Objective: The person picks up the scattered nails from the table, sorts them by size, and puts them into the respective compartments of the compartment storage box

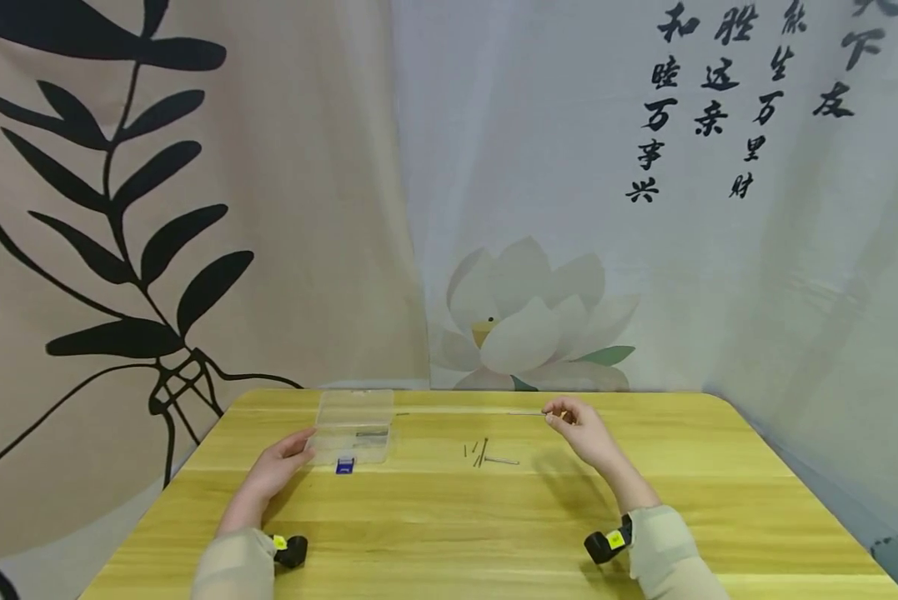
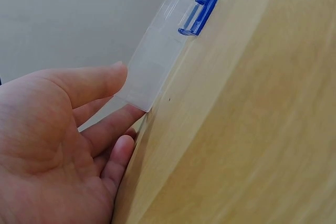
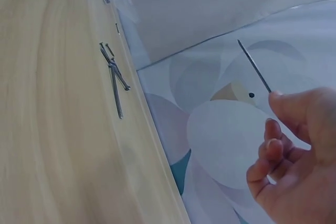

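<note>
In the head view, my left hand [image 1: 279, 467] rests against the left side of a clear plastic box [image 1: 373, 450], its lid [image 1: 354, 408] raised at the back. Relaxed fingers touch the box's corner in the left wrist view, with the thumb at its upper edge. A blue latch [image 2: 199, 17] is on the box front. A few dark slim pieces [image 1: 372, 433] lie inside. My right hand [image 1: 584, 429] pinches a long thin nail [image 3: 254, 66] between thumb and forefinger, above the table's far part. The nail's free end points left.
Several loose nails [image 3: 115, 82] of different lengths lie on the wooden table [image 1: 449, 517], some crossing, between box and right hand. A small nail [image 1: 403, 414] lies just right of the box. A printed curtain [image 1: 328, 208] hangs behind the table's far edge.
</note>
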Demonstrator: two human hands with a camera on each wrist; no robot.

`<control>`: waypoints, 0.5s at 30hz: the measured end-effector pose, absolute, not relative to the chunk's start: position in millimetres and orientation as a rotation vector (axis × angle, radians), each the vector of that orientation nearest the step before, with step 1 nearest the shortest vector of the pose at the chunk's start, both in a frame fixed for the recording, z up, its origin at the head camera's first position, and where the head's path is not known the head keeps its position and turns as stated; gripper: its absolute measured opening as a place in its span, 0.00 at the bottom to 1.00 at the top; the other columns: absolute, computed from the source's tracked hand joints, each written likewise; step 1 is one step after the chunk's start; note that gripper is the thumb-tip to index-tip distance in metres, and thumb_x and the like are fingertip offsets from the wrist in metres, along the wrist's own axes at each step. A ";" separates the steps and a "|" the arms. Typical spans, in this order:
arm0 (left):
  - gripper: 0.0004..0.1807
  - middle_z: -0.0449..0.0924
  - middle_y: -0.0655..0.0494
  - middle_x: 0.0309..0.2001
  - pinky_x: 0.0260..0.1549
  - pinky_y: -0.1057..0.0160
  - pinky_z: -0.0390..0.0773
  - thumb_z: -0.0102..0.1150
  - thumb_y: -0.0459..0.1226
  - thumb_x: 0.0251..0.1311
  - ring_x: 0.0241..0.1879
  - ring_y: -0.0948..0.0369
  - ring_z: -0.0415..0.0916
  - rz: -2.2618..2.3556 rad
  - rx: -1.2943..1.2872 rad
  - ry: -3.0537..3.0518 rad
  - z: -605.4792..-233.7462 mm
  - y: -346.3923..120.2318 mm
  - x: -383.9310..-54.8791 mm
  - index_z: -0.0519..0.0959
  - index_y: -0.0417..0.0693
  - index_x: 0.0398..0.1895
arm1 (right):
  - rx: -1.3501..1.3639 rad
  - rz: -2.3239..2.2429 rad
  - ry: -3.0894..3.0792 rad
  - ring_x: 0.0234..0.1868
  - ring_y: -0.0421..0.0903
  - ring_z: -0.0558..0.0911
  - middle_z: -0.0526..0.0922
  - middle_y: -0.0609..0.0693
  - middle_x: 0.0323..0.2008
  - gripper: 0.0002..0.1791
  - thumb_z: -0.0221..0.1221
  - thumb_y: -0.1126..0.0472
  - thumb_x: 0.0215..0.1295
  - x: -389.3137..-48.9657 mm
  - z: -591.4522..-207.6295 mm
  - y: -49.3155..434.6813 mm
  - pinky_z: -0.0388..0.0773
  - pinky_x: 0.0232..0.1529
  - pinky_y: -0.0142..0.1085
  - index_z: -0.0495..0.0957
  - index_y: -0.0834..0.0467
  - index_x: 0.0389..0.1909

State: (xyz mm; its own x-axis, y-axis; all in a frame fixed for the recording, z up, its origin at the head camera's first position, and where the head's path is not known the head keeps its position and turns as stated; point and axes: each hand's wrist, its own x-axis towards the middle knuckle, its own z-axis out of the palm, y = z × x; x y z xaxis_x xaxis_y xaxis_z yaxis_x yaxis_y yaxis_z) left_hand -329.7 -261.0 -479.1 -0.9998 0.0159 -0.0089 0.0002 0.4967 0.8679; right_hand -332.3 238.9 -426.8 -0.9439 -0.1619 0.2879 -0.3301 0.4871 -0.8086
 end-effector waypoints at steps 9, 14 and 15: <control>0.27 0.58 0.28 0.67 0.64 0.41 0.58 0.51 0.36 0.71 0.67 0.36 0.56 1.581 0.066 2.719 -480.3 -261.5 -330.3 0.63 0.33 0.69 | 0.452 1.473 -2.511 0.28 0.45 0.67 0.73 0.51 0.33 0.07 0.56 0.64 0.70 -347.2 -439.8 212.5 0.64 0.27 0.33 0.78 0.63 0.44; 0.27 0.61 0.28 0.66 0.63 0.40 0.59 0.51 0.36 0.71 0.65 0.36 0.58 1.594 0.051 2.723 -479.8 -263.7 -329.4 0.63 0.34 0.69 | 0.496 1.486 -2.487 0.27 0.45 0.65 0.73 0.51 0.32 0.08 0.56 0.66 0.70 -369.9 -449.1 187.4 0.63 0.26 0.33 0.78 0.66 0.44; 0.27 0.62 0.28 0.66 0.62 0.40 0.59 0.51 0.36 0.71 0.65 0.36 0.59 1.598 0.050 2.722 -479.6 -264.0 -329.0 0.63 0.34 0.69 | 0.500 1.500 -2.478 0.27 0.45 0.65 0.72 0.51 0.32 0.08 0.57 0.66 0.69 -374.0 -450.5 182.1 0.63 0.26 0.33 0.78 0.66 0.44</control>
State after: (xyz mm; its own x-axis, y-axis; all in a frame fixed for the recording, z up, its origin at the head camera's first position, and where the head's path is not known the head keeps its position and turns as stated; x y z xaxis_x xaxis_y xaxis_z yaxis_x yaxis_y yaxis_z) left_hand -329.0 -264.0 -479.6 -0.9994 0.0197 0.0287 0.0347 0.4869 0.8728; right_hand -374.0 182.1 -450.5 -0.9223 -0.1815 0.3412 -0.3864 0.4272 -0.8174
